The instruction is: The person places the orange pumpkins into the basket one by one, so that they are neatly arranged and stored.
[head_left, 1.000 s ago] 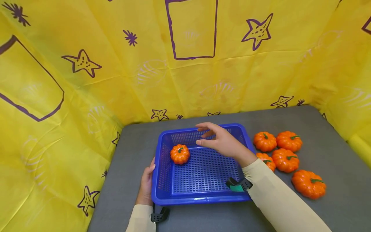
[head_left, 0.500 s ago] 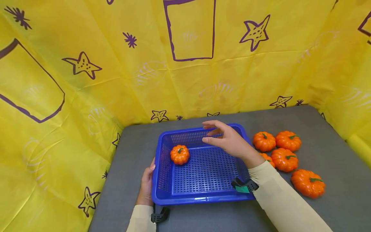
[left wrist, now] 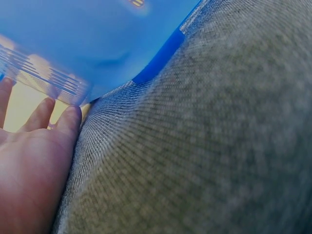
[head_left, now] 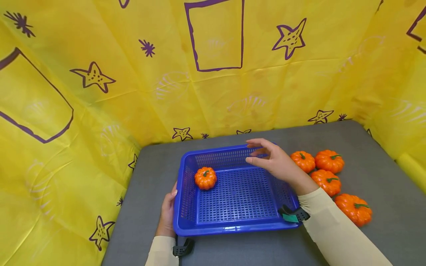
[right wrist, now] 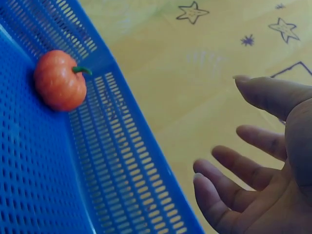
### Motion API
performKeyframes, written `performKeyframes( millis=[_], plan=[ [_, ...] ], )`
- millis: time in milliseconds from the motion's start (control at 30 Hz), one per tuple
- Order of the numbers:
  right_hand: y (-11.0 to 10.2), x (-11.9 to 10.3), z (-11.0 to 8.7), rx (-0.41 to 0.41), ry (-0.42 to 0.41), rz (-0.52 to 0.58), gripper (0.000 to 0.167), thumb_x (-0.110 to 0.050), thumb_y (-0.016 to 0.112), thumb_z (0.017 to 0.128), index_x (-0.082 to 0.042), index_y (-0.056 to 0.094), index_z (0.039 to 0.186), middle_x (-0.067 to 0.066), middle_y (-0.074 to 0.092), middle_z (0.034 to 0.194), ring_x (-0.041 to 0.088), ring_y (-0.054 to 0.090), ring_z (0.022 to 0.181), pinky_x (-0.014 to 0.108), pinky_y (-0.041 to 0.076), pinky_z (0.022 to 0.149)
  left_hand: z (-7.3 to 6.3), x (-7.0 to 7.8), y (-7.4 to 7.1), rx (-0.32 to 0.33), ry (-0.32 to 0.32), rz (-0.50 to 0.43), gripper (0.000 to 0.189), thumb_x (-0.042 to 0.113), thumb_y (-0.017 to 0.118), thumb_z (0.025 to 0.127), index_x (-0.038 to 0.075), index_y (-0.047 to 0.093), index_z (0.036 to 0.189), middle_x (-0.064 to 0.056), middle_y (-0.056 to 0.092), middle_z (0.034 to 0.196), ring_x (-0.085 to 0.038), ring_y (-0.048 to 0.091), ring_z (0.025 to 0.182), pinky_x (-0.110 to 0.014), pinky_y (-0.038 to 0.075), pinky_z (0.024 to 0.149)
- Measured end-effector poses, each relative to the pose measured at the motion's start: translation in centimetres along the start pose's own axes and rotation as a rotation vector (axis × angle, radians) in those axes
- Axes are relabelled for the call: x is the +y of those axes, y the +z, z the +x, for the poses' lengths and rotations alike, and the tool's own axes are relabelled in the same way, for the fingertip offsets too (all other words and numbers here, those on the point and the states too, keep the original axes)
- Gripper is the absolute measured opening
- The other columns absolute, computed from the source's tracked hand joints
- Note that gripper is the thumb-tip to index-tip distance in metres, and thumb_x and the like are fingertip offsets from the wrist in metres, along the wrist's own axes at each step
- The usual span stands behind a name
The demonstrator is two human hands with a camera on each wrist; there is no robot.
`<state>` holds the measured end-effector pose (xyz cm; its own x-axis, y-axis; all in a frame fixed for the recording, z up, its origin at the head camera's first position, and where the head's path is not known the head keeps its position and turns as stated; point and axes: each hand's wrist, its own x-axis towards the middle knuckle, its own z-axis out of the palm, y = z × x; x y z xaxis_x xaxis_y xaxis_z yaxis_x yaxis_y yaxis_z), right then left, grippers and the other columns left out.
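A blue plastic basket (head_left: 236, 229) with perforated walls and floor sits on the grey table. One small orange pumpkin (head_left: 205, 178) with a green stem lies inside, near its left wall. My left hand (head_left: 168, 210) holds the basket at its left side, thumb at the rim; in the left wrist view its fingertips (left wrist: 73, 114) meet the outer wall. Over the basket's back right part, my right hand (head_left: 276, 164) is raised with fingers loosely bent and nothing between them. The right wrist view shows its thumb and fingers spread apart, away from the pumpkin (right wrist: 61, 80).
Several more orange pumpkins lie on the table (head_left: 273, 136) right of the basket, among them a back one (head_left: 329, 161) and a front one (head_left: 353, 209). My right forearm partly covers that group. A yellow patterned cloth (head_left: 216, 99) stands behind and at both sides.
My right hand has moved to the right across the basket, toward the loose pumpkins, and its forearm now hides one of them. The left hand and the pumpkin in the basket stay put.
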<state>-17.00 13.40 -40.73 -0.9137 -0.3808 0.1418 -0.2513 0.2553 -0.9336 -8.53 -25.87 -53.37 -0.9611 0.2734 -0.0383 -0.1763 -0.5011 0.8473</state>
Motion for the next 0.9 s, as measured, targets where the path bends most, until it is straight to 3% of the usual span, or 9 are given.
performKeyframes(
  millis=[200, 533, 800, 900],
  plan=[
    [-0.7, 0.6, -0.8, 0.016, 0.022, -0.030, 0.058, -0.021, 0.077, 0.104, -0.009, 0.056, 0.156, 0.015, 0.059, 0.151, 0.036, 0.063, 0.124, 0.051, 0.055, 0.094, 0.0, -0.1, -0.2, -0.022, 0.008, -0.008, 0.066, 0.036, 0.031, 0.112, 0.026, 0.017, 0.176, -0.015, 0.025, 0.177, -0.033, 0.044, 0.148, -0.047, 0.041, 0.119],
    [-1.9, 1.1, -2.5, 0.033, 0.054, -0.015, 0.061, -0.023, 0.076, 0.105, -0.006, 0.052, 0.159, 0.016, 0.056, 0.153, 0.036, 0.060, 0.128, 0.053, 0.054, 0.098, -0.2, 0.0, 0.0, 0.005, 0.003, -0.003, 0.066, 0.035, 0.032, 0.111, 0.027, 0.019, 0.175, -0.016, 0.025, 0.177, -0.036, 0.042, 0.149, -0.049, 0.040, 0.119],
    [-3.3, 1.3, -4.1, 0.062, 0.048, -0.009, 0.060, -0.017, 0.074, 0.106, -0.005, 0.049, 0.159, 0.019, 0.056, 0.152, 0.039, 0.060, 0.130, 0.027, 0.054, 0.094, -0.4, 0.1, 0.5, 0.080, -0.028, -0.001, 0.066, 0.037, 0.035, 0.110, 0.028, 0.022, 0.175, -0.010, 0.032, 0.175, -0.039, 0.040, 0.152, -0.052, 0.040, 0.119],
    [-3.7, 1.2, -4.7, 0.080, 0.046, -0.042, 0.060, -0.018, 0.074, 0.106, -0.006, 0.049, 0.160, 0.019, 0.056, 0.152, 0.039, 0.060, 0.130, 0.026, 0.053, 0.094, -0.4, 0.1, 0.4, 0.080, -0.026, -0.005, 0.066, 0.037, 0.035, 0.110, 0.028, 0.022, 0.175, -0.011, 0.032, 0.175, -0.038, 0.043, 0.151, -0.051, 0.042, 0.118]
  ],
)
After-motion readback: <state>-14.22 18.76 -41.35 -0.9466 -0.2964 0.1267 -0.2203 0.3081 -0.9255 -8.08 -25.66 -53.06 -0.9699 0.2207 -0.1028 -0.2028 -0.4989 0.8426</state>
